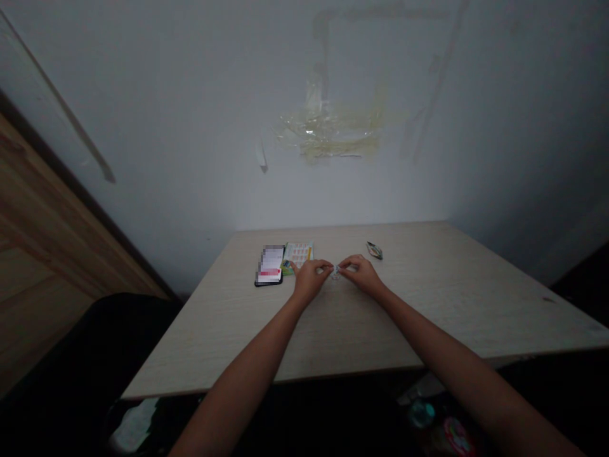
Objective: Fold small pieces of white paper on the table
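Where the two forearms converge over the pale table (pixel 228 327), the left hand (pixel 310 279) and the right hand (pixel 364 274) face each other, fingertips nearly meeting. Each hand pinches, between thumb and fingers, one side of a small whitish piece (pixel 335 272), which lies in the narrow gap between them, just above or on the tabletop; its exact form is too small to tell. A digit of the left hand extends sideways and overlaps a printed sheet (pixel 299 252) in view; contact cannot be told. The sheet, with rows of small coloured figures and a green edge, lies just beyond that hand. At its left, a dark-edged phone (pixel 270 274) rests with its lit screen upward, partly pixelated. Just beyond the right hand lies a small, crumpled-looking dark and pale item (pixel 374 251), apart from the fingers. Behind the table rises a grey-white wall (pixel 190 127) bearing glossy strips of clear tape (pixel 333 136). Wooden boards (pixel 33 203) stand at far left; beneath the table's near edge, a bluish transparent object (pixel 421 413) shows dimly.
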